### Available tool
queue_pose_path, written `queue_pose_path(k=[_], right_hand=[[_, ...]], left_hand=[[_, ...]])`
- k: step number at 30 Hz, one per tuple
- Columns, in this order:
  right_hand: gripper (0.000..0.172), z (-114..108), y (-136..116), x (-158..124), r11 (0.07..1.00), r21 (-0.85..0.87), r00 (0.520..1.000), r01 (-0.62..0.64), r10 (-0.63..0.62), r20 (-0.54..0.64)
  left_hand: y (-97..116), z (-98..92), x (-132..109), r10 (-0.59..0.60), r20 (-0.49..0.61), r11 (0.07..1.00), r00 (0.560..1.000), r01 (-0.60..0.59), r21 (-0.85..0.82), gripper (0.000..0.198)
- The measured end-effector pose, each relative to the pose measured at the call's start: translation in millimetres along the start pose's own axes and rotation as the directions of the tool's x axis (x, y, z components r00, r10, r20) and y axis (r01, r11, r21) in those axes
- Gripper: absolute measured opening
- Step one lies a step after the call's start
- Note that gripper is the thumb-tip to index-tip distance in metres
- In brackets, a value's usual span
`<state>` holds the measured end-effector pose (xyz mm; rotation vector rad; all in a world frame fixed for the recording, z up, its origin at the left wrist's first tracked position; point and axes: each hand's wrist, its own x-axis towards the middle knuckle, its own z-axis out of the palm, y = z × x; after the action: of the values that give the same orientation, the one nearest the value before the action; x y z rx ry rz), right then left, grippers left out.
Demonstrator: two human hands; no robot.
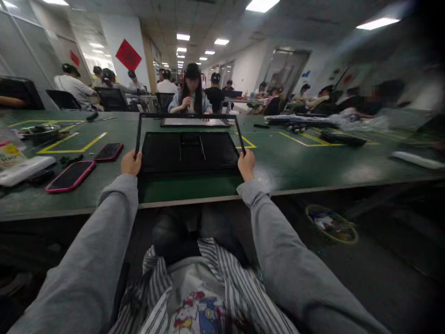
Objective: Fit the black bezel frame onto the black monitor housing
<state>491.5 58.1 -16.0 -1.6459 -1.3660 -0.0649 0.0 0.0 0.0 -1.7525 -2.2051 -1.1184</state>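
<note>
A thin black rectangular frame [187, 115] is held up over the green table [299, 162], tilted away from me. My left hand [131, 163] grips its lower left corner and my right hand [246, 164] grips its lower right corner, both closed around the bars. Under the frame a black flat panel [189, 152] lies on the table between my hands. Grey sleeves cover both my arms.
Two phones in red cases [70, 176] [109, 151] lie to the left, beside a white packet [24, 169]. A person sits across the table behind a grey tray [194, 122]. Yellow tape lines mark the table. A basket of scraps [332, 225] stands on the floor at right.
</note>
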Motion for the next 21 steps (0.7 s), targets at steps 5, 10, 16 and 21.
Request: queue_pose_path(k=[5, 10, 16, 21], right_hand=[[0.038, -0.1, 0.2, 0.9, 1.000, 0.030, 0.999, -0.001, 0.002, -0.033], [0.038, -1.6, -0.8, 0.0, 0.999, 0.035, 0.999, -0.001, 0.003, -0.039], [0.039, -2.0, -1.9, -0.7, 0.999, 0.024, 1.000, -0.021, 0.021, -0.006], [0.041, -1.6, -1.4, -1.0, 0.999, 0.003, 0.998, -0.055, 0.055, 0.034]], left_hand=[[-1.5, 0.4, 0.8, 0.015, -0.038, 1.000, 0.999, -0.015, -0.016, 0.048], [-5.6, 3.6, 1.6, 0.023, -0.063, 0.999, 0.998, -0.025, -0.034, 0.049], [-4.3, 2.3, 0.2, 0.012, -0.033, 1.000, 0.999, -0.013, -0.025, 0.049], [-2.9, 1.2, -0.4, -0.017, 0.006, 1.000, 1.000, 0.017, -0.002, 0.049]])
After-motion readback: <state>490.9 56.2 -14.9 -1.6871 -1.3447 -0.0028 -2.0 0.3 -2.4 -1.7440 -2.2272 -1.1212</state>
